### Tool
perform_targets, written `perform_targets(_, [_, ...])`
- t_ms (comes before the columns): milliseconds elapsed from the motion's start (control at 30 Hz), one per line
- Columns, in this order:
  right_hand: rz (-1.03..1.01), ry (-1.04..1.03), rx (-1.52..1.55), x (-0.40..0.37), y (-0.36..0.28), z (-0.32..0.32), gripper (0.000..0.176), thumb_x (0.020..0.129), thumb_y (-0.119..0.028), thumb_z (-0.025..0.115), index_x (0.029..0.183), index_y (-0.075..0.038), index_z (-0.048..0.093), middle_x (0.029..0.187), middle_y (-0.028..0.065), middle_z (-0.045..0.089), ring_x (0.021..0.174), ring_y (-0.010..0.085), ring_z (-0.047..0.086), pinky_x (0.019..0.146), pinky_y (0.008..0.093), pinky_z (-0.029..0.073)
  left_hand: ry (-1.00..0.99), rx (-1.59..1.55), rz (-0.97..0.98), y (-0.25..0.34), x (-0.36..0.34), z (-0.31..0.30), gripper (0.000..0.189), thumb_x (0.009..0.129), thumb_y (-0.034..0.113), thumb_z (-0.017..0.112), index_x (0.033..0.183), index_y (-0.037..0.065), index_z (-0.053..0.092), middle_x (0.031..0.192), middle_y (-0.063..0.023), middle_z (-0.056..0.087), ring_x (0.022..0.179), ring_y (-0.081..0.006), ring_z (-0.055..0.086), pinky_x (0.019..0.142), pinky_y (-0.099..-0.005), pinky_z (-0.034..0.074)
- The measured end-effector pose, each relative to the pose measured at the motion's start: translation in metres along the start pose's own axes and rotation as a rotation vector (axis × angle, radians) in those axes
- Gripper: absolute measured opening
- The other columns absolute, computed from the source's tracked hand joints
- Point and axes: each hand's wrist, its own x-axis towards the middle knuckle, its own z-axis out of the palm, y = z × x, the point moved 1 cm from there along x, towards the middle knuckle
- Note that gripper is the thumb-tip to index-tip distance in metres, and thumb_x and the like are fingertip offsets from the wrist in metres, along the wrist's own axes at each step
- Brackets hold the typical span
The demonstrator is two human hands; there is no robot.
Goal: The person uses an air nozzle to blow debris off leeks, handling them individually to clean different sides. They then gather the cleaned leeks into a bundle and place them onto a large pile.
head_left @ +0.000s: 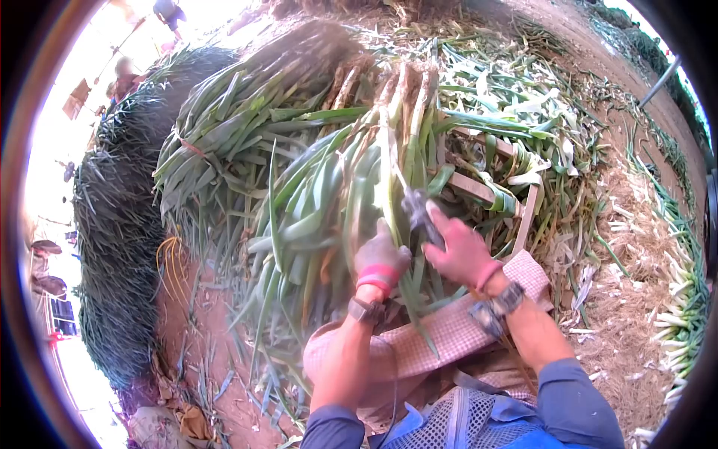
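Note:
My left hand (383,258), in a glove with a red cuff, is closed around the stem of a leek (387,168). Its pale stem points away from me, among long green leaves spreading to the left. In my gloved right hand (461,253) is a grey air blow gun (417,209), its nozzle pointing up beside the leek stem. A hose or cord (516,359) runs near my right wrist. Several more leeks with brown, soil-covered roots (407,82) lie just beyond. The leaves below my left hand look blurred.
A large leek pile (254,112) lies to the left, before a dark green stack (116,224). A wooden frame (475,188) stands amid stripped leaves (516,90) on the right. Trimmed leeks (677,314) line the far right. Checked cloth (441,340) covers my lap. A person (123,78) is in the background.

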Motion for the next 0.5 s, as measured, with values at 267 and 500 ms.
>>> perform_targets(267, [-0.03, 0.054, -0.057, 0.1, -0.001, -0.017, 0.083, 0.091, -0.04, 0.066, 0.162, -0.008, 0.037, 0.114, 0.0305, 0.068, 0.107, 0.0467, 0.067, 0.098, 0.0509, 0.053, -0.029, 0.019, -0.016, 0.007, -0.002, -0.005, 0.079, 0.085, 0.032, 0.066, 0.154, 0.002, 0.044, 0.107, -0.0273, 0.075, 0.103, -0.0422, 0.074, 0.093, -0.0513, 0.056])
perform_targets(500, [-0.052, -0.041, -0.036, 0.017, 0.023, -0.011, 0.08, 0.09, -0.041, 0.067, 0.161, -0.012, 0.041, 0.111, 0.0259, 0.067, 0.102, 0.0463, 0.068, 0.095, 0.051, 0.054, -0.044, -0.001, 0.022, 0.011, -0.004, 0.009, 0.08, 0.085, 0.033, 0.067, 0.154, 0.001, 0.042, 0.102, -0.0264, 0.076, 0.097, -0.0432, 0.074, 0.09, -0.0518, 0.057])
